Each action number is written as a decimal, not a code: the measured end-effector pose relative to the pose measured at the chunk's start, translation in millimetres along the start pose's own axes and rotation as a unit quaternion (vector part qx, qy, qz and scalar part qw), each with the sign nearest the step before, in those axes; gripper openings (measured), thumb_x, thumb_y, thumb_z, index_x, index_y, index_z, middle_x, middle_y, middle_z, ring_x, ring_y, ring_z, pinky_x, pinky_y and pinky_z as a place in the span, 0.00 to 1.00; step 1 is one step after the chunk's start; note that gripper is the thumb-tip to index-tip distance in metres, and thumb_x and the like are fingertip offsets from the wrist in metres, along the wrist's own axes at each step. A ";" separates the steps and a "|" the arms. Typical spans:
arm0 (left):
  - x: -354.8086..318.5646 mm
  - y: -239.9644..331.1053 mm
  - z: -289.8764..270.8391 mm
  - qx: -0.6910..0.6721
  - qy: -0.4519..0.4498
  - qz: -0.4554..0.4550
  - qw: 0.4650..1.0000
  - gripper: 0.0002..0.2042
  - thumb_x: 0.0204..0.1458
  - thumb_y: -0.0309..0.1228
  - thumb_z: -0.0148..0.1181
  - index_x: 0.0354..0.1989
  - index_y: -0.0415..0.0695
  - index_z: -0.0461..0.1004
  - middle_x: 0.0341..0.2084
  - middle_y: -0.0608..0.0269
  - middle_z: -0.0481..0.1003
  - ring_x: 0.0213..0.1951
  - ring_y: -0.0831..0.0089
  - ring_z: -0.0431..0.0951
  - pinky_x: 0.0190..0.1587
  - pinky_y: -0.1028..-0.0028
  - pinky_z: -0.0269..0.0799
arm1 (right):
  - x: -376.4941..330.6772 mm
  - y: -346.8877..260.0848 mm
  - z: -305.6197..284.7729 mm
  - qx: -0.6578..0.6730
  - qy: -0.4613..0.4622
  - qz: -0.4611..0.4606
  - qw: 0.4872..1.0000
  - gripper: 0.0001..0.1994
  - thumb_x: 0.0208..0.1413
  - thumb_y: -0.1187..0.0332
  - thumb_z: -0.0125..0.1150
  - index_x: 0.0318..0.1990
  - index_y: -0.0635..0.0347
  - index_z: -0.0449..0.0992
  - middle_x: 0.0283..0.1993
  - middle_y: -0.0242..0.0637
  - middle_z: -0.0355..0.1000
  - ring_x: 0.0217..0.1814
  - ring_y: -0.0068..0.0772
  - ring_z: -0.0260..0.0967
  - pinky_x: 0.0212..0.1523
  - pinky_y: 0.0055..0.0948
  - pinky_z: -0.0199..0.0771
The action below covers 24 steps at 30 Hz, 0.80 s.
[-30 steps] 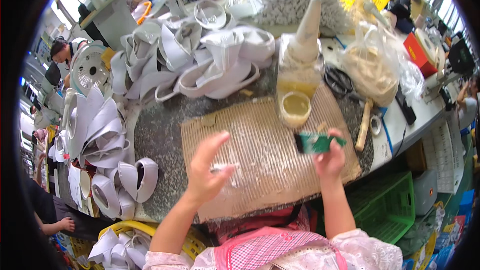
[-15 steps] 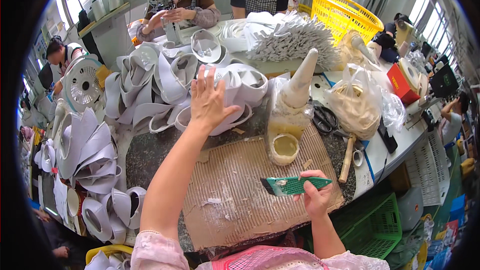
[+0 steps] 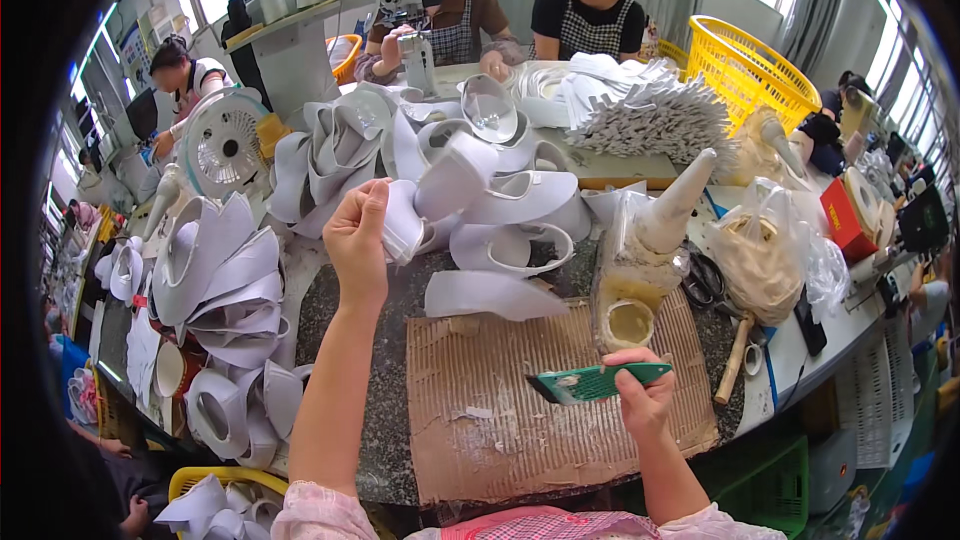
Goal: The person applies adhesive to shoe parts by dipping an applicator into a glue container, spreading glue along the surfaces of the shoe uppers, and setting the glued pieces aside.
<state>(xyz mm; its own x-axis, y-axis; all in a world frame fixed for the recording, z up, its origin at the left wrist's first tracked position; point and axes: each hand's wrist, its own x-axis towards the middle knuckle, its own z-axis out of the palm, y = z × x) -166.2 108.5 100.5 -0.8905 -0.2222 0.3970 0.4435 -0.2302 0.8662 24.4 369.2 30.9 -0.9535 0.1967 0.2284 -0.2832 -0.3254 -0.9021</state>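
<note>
My left hand [image 3: 358,245] is closed on a white shoe upper [image 3: 403,223], pinching its edge above the near side of a heap. More white uppers [image 3: 515,198] lie behind and beside it, and one curved piece [image 3: 485,295] rests at the far edge of the cardboard. My right hand [image 3: 645,397] grips a flat green brush [image 3: 592,383] with a dark tip pointing left and pale residue on its face. Just beyond the brush stands a glue-crusted pot [image 3: 615,285] with a round opening, a pale cone-shaped piece [image 3: 680,202] rising from its far end.
Corrugated cardboard [image 3: 470,450] covers the dark speckled tabletop. Scissors [image 3: 705,280] and a wooden-handled tool [image 3: 735,358] lie right of the pot. More uppers [image 3: 225,285] are stacked at left, near a white fan [image 3: 222,143]. Two people sit across the table; a yellow basket [image 3: 750,70] stands at back right.
My left hand has gone from spread over the heap to pinching an upper, and drawn nearer. Some uppers have shifted toward the cardboard. My right hand still holds the brush. The view has swung left.
</note>
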 end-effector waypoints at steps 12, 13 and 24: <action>-32.7 30.5 -9.9 0.427 -0.169 0.307 0.833 0.12 0.40 0.30 0.62 0.14 0.39 0.66 0.34 0.61 0.69 0.25 0.70 0.68 0.33 0.71 0.66 | 53.4 -7.9 45.4 -0.039 -0.180 0.048 0.982 0.10 0.52 0.69 0.48 0.28 0.68 0.73 0.43 0.43 0.68 0.36 0.25 0.65 0.40 0.25 0.63; -36.0 35.7 -6.5 0.416 -0.171 0.308 0.838 0.12 0.39 0.28 0.63 0.14 0.39 0.65 0.33 0.59 0.69 0.26 0.67 0.69 0.33 0.71 0.67 | 64.4 -13.2 54.1 -0.058 -0.192 0.035 0.979 0.11 0.52 0.69 0.48 0.28 0.68 0.73 0.45 0.42 0.68 0.35 0.25 0.65 0.40 0.25 0.64; -28.8 82.9 -25.1 0.291 -0.042 0.293 0.910 0.11 0.44 0.26 0.57 0.14 0.37 0.64 0.31 0.58 0.72 0.28 0.76 0.69 0.29 0.80 0.61 | 83.0 -22.3 107.9 -0.161 -0.305 0.115 0.931 0.11 0.54 0.66 0.49 0.31 0.65 0.73 0.29 0.31 0.70 0.28 0.18 0.66 0.30 0.19 0.65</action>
<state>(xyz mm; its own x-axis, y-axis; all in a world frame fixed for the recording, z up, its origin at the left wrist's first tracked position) -101.3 72.1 153.3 -0.5345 -0.0657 0.8426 0.7372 0.4512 0.5029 -59.5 293.0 109.5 -0.8938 -0.4389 0.0918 -0.1119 0.0199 -0.9935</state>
